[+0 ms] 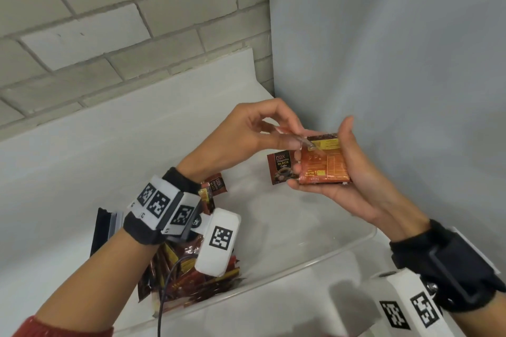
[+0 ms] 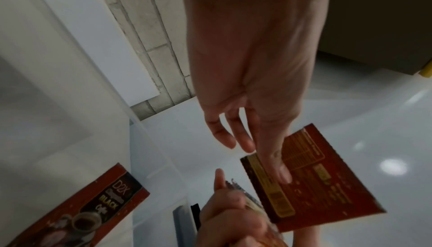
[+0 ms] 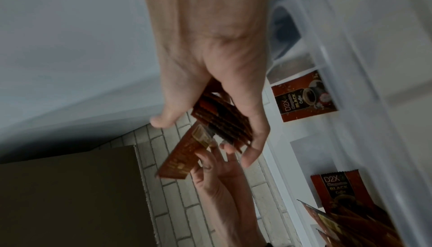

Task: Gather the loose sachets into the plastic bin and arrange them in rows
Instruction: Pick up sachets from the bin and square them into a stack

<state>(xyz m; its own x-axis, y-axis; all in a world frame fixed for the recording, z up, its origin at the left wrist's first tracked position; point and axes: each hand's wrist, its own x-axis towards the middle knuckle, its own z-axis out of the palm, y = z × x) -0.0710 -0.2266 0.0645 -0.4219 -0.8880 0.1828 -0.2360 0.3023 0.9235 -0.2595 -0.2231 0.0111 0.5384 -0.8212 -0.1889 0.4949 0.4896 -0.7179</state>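
Nearest the person: clear plastic bin (image 1: 315,260) on the white desk (image 1: 68,172), its near-left corner packed with a heap of sachets (image 1: 191,279), jumbled, no rows visible yet. Rest of the bin floor looks mostly bare; two sachets stand against the far wall, one near the left wrist (image 1: 217,183), another further right (image 1: 282,168) below the hands. Above the bin's far-right part, right hand (image 1: 342,172) is palm-up, fingers curled under a small stack of sachets (image 1: 324,164), thumb up along its side. Probably used as a cradle so edges can be squared before the stack goes down as one row. Left hand (image 1: 246,137) comes in from above, thumb and fingertips pinching a single sachet (image 1: 287,133) by its end and laying it on top of the stack; the left wrist view shows the thumb pressed flat on its printed back. Judging by the heap, gathering is largely done, arranging barely started. Behind the desk's far edge: a brick wall (image 1: 109,22) left, a plain grey panel (image 1: 383,49) right.
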